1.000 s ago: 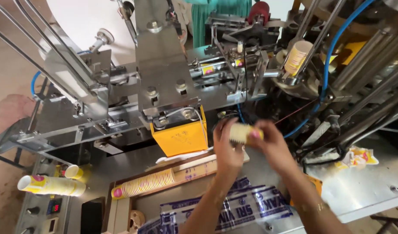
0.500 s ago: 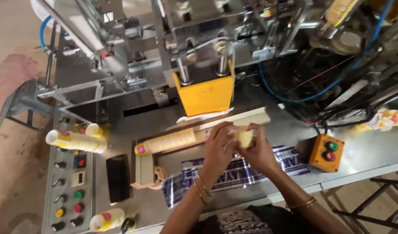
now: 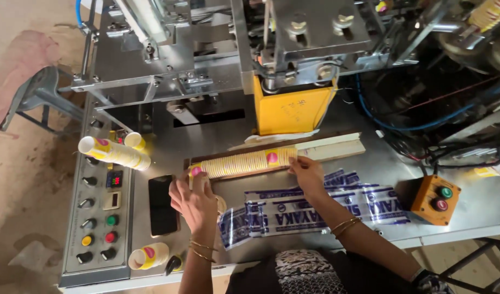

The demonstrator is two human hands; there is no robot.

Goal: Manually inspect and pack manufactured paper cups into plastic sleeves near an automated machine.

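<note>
A long stack of nested paper cups [image 3: 242, 163] lies on its side on the metal machine table [image 3: 359, 179], resting against a pale wooden strip [image 3: 331, 148]. My left hand [image 3: 194, 198] grips the left end of the stack. My right hand [image 3: 307, 173] presses on its right end. A clear plastic sleeve with blue print [image 3: 310, 209] lies flat on the table just in front of both hands.
A yellow box [image 3: 291, 111] hangs from the machine above the stack. A shorter cup stack [image 3: 115, 152] and a black phone [image 3: 162, 204] lie at left, beside a control panel [image 3: 97, 218] with knobs and buttons. An orange button box [image 3: 435, 198] sits at right. Another short cup stack [image 3: 147, 256] lies near the front edge.
The view has dropped down and closer to the table. My hands, which held a few cups together near the stack's right end, have spread apart to the two ends of the long stack.
</note>
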